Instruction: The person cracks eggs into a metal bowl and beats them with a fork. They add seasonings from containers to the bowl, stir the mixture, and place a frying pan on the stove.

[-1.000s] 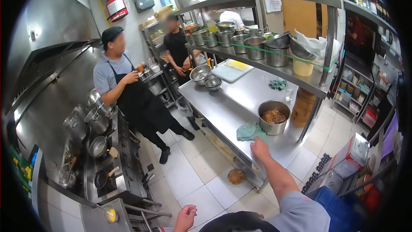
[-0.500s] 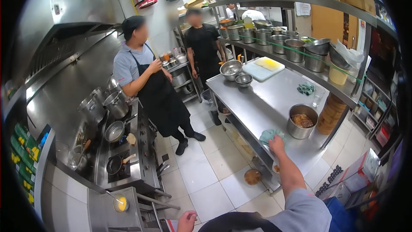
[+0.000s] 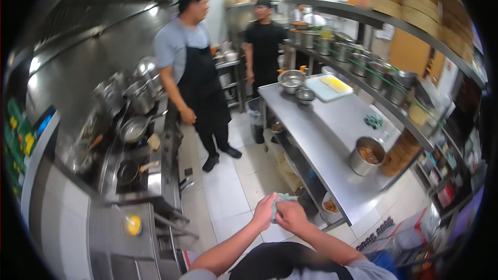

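A pale green cloth point(image 3: 282, 197) is bunched between my two hands, in front of my apron and above the tiled floor. My left hand point(image 3: 264, 210) grips its left side with closed fingers. From the right, my right hand point(image 3: 292, 215) is wrapped around it, and the knuckles hide part of the fabric. To the right of my hands, on the steel table point(image 3: 324, 140), stands a deep metal pot point(image 3: 358, 162) with brown food inside. Below the tabletop, a white bowl point(image 3: 329, 210) of brown food pieces shows near the table's edge.
A person in a grey shirt point(image 3: 174, 46) stands by the stove point(image 3: 155, 168); another in black point(image 3: 263, 41) stands farther back. A second green cloth point(image 3: 373, 121), a cutting board point(image 3: 316, 92) and metal bowls point(image 3: 292, 79) lie on the table. A yellow-filled container point(image 3: 133, 225) sits at left.
My right hand has lifted the cloth off the table beside the pot and brought it to my body. My left hand has risen to grip it too. The grey-shirted person's raised hand has dropped.
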